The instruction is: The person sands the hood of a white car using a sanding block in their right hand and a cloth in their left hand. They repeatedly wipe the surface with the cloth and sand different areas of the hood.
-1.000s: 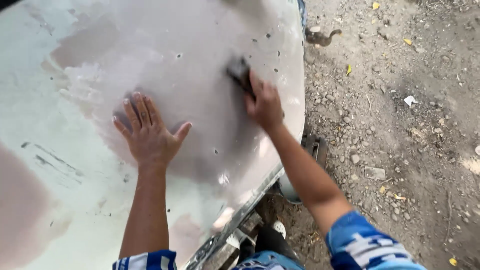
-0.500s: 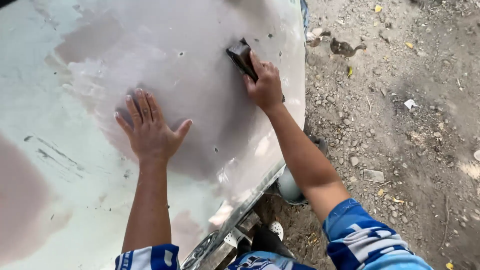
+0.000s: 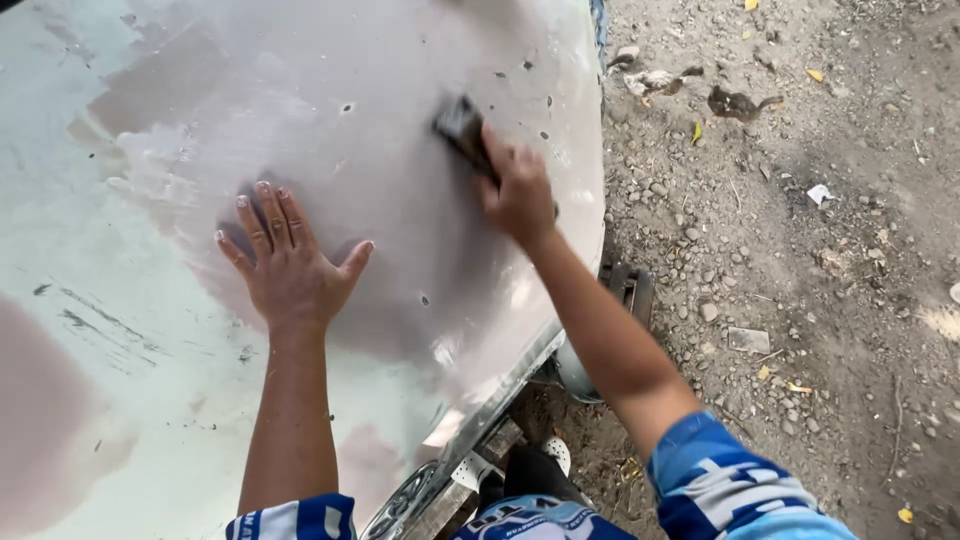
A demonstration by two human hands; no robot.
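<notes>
Your right hand point(image 3: 520, 195) has swung back left and lower across the pale, dusty curved metal car panel point(image 3: 330, 90), compared with 0.5 s ago, so by my read the rubbing stroke is reversing. It's clenched on the dark rectangular sanding block point(image 3: 462, 128), which pokes out above your fingers, flat against the panel near its right edge. Your left hand point(image 3: 290, 265) hasn't shifted: splayed flat, gripping nothing, well left of the block.

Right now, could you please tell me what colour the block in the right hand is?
Dark grey to black; the block shows best in the head view.
</notes>
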